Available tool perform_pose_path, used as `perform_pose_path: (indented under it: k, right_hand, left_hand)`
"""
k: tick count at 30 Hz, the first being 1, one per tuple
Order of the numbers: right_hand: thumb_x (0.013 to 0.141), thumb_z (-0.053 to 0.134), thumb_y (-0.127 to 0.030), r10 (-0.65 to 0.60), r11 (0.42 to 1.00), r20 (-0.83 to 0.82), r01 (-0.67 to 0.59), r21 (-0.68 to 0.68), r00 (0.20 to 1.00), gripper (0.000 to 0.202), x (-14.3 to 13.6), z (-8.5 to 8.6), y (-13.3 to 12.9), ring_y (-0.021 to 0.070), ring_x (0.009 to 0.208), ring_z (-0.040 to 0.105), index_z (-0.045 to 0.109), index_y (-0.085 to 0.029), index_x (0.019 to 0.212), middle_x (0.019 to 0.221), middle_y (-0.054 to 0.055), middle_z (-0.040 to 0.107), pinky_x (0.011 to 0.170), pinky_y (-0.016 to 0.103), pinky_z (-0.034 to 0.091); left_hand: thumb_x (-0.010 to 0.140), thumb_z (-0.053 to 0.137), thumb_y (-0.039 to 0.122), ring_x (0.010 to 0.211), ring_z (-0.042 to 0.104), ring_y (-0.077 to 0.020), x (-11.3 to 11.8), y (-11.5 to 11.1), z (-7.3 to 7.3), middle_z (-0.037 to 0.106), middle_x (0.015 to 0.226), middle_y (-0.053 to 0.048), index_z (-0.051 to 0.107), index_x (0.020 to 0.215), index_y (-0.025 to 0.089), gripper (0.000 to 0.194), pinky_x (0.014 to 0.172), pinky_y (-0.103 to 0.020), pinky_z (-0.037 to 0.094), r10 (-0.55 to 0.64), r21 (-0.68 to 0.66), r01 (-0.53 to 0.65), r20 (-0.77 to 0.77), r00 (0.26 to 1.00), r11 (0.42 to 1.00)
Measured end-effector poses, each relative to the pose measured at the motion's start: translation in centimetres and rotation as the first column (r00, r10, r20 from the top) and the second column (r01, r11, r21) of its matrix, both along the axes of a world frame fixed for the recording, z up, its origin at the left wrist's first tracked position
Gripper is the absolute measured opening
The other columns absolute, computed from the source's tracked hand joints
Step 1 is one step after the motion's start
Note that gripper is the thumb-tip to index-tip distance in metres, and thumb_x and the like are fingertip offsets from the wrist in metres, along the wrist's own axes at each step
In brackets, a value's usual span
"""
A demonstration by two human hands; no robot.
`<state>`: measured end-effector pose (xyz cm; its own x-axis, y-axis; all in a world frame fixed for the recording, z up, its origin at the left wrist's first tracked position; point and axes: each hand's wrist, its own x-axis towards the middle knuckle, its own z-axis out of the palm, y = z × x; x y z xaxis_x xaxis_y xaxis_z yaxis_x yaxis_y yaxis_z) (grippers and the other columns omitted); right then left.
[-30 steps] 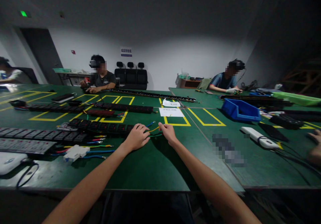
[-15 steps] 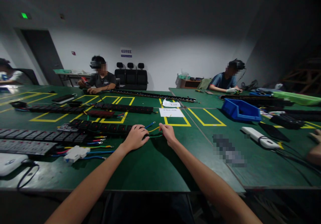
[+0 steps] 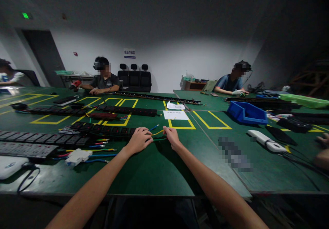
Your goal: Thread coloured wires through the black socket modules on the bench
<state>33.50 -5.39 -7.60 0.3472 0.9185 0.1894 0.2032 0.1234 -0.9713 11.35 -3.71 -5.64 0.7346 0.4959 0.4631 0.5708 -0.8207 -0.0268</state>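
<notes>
2 grips (image 3: 140,140), 3 wires (image 3: 157,132) nr, 2 paper shts (image 3: 176,115), 3 blk seats (image 3: 133,80), 1 door (image 3: 43,51)

The left hand (image 3: 140,140) is hiding the black socket strip's (image 3: 110,130) three-o'clock end; the white rounded plastic device (image 3: 12,165) is running off the nine-o'clock edge.

Both forearms reach forward, hands (image 3: 155,139) near each other, fingers curled.

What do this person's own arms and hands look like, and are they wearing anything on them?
The left hand and right hand show no gloves, and I see no rings. The left forearm and right forearm are bare too, with no sleeves, watch, bracelet, cables or clear markings in view. The upper arms are out of the picture.
</notes>
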Motion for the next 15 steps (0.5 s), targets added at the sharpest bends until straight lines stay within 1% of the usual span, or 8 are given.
perform_pose_path:
  k: [6,15]
  right_hand:
    - [0.077,0.057,-0.071,0.017,1.0,-0.022,-0.017,0.011,1.0,0.055,0.17,-0.13,0.26,0.0141,0.047,0.039,0.057,-0.023,0.053,0.044,-0.004,0.041,0.05,0.029,0.029]
    - [0.076,0.062,-0.072,0.022,0.999,-0.085,-0.02,0.025,0.996,0.055,0.16,-0.4,0.27,0.0134,0.047,0.04,0.059,-0.022,0.053,0.046,-0.002,0.046,0.05,0.028,0.03]
  left_hand:
    - [0.097,0.066,0.034,0.121,0.059,-0.0268,0.0,0.06,-0.16,0.066,0.124,-0.008,0.069,0.109,0.017,0.021,0.106,-0.053,0.046,0.0,0.011,0.0,0.009,1.0,1.0]
    - [0.098,0.065,0.031,0.117,0.062,-0.0253,0.25,-0.46,0.57,0.067,0.122,-0.008,0.068,0.11,0.016,0.02,0.103,-0.051,0.049,-0.004,0.014,0.004,0.044,0.999,1.0]
